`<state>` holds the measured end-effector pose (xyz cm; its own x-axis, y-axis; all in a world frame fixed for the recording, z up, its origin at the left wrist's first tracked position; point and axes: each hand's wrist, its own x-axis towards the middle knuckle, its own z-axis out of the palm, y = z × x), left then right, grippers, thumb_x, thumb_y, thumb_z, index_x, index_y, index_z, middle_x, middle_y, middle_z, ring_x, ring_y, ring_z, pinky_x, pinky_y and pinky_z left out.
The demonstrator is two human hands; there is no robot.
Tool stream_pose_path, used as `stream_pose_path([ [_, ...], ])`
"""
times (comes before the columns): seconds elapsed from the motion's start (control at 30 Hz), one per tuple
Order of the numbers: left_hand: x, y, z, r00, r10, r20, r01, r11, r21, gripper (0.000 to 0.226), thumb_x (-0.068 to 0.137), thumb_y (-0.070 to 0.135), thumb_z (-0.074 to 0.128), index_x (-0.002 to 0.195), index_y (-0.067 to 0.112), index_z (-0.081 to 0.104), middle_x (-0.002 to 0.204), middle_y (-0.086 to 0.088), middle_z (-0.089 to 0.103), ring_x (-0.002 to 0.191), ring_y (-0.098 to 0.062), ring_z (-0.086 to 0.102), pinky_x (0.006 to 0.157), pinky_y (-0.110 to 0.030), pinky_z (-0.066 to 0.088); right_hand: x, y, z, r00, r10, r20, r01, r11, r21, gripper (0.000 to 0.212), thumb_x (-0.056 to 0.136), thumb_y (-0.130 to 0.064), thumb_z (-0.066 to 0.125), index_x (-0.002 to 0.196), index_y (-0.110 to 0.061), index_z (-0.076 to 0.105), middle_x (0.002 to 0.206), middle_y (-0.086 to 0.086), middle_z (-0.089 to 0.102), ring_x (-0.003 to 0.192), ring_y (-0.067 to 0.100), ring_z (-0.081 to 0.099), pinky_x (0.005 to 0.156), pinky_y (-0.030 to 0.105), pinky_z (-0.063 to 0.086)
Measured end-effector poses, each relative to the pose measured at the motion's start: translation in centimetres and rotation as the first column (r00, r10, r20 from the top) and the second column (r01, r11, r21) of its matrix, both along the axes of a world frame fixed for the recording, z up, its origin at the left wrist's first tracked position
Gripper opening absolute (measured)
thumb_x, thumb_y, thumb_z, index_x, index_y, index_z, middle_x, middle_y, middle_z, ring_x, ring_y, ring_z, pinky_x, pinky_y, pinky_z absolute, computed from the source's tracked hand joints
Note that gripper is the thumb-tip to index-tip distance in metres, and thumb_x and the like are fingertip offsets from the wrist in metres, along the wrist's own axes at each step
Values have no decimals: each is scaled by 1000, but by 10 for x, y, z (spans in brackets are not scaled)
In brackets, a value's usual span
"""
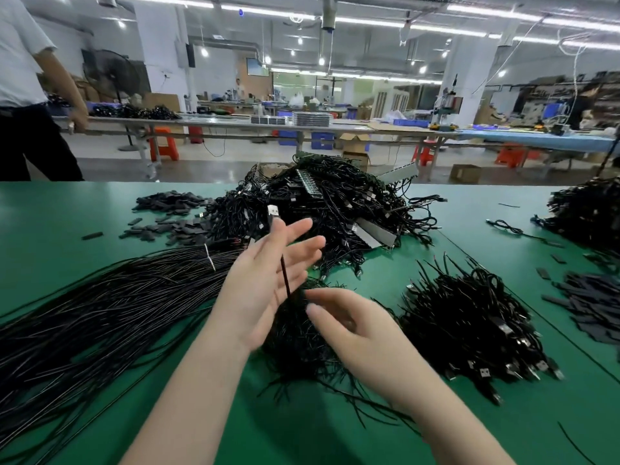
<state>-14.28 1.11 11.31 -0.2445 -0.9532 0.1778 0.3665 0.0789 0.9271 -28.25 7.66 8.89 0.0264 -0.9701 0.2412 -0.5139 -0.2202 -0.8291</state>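
Note:
My left hand (268, 283) is raised over the green table (67, 213), palm turned right and fingers straight. A black USB cable (286, 280) runs up across that palm and passes between the fingers. Its metal plug (272, 211) sticks out above the fingertips. The cable's lower end drops into a small heap of short black cables (295, 347) under both hands. My right hand (355, 327) hovers over that heap with thumb and fingers loosely curled and apart. I see nothing held between them.
A long bundle of black wires (100, 307) lies at the left, and a big tangle of cables and parts (328, 203) at the centre back. A heap of USB cables (469, 323) sits at the right. Small black covers (167, 213) are scattered about. A person (30, 95) stands at the far left.

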Motion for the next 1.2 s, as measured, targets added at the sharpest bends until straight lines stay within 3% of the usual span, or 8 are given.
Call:
stream_pose_path([
  [0.2, 12, -12, -2, 990, -71, 120, 74, 997, -21, 46, 85, 62, 43, 107, 35, 74, 113, -2, 73, 109, -16, 67, 87, -31, 48, 32, -25, -8, 998, 25, 66, -15, 990, -141, 10, 90, -30, 66, 92, -23, 73, 73, -7, 69, 61, 7, 56, 60, 20, 45],
  [0.4, 16, -9, -3, 920, -250, 302, 270, 963, -25, 48, 90, 59, 40, 109, 31, 74, 116, 0, 72, 114, -13, 64, 104, -53, 42, 24, -28, -6, 991, 39, 131, -13, 981, -196, 15, 92, -25, 65, 82, -18, 75, 64, -7, 66, 54, 3, 50, 55, 15, 36],
  [0.6, 27, -7, 10, 924, -361, 126, 359, 933, 41, 38, 94, 40, 43, 105, 25, 77, 113, -7, 73, 108, -19, 68, 80, -27, 57, 25, -26, -13, 919, 294, 263, -301, 954, -14, 23, 98, -24, 56, 84, -21, 73, 66, -2, 64, 63, 10, 57, 63, 23, 44],
  [0.77, 29, 0, 15, 871, -486, -72, 489, 872, 32, 37, 87, 46, 51, 86, 22, 79, 94, -6, 77, 87, -19, 74, 67, -28, 59, 11, -29, -23, 829, 441, 344, -537, 799, 271, 31, 94, -43, 54, 77, -25, 73, 63, -4, 57, 55, 8, 51, 56, 16, 43],
  [0.93, 38, 8, 14, 596, -715, 365, 735, 669, 110, 53, 95, 60, 42, 90, 19, 75, 90, -10, 76, 86, -25, 73, 76, -31, 56, -34, -35, -9, 981, 193, -15, -178, 930, 322, 62, 74, -72, 63, 55, -17, 41, 50, -9, 28, 46, 12, 22, 43, 20, 19],
  [1.03, 30, 5, 6, 474, -573, 668, 657, 736, 165, 58, 97, 65, 28, 102, 30, 75, 101, -2, 76, 97, -13, 71, 82, -23, 51, -54, -27, 14, 989, 132, 66, -146, 950, 278, 57, 75, -69, 57, 59, -14, 49, 49, -9, 32, 44, 12, 23, 41, 16, 23],
  [1.13, 17, 3, 3, 638, -332, 695, 479, 877, -20, 43, 90, 65, 25, 105, 58, 65, 112, 16, 72, 105, 3, 63, 98, -29, 46, -53, -13, 34, 921, 205, 331, -281, 938, 201, 45, 89, -52, 59, 92, -9, 70, 53, -8, 37, 45, 9, 27, 43, 16, 26],
  [1.2, 13, -1, 4, 874, -307, 377, 357, 932, -68, 44, 89, 60, 27, 119, 52, 58, 121, 13, 68, 117, -5, 61, 102, -32, 46, -42, -5, 38, 804, 379, 459, -473, 874, 107, 30, 92, -33, 53, 113, -19, 69, 58, -7, 42, 47, 8, 35, 46, 16, 32],
])
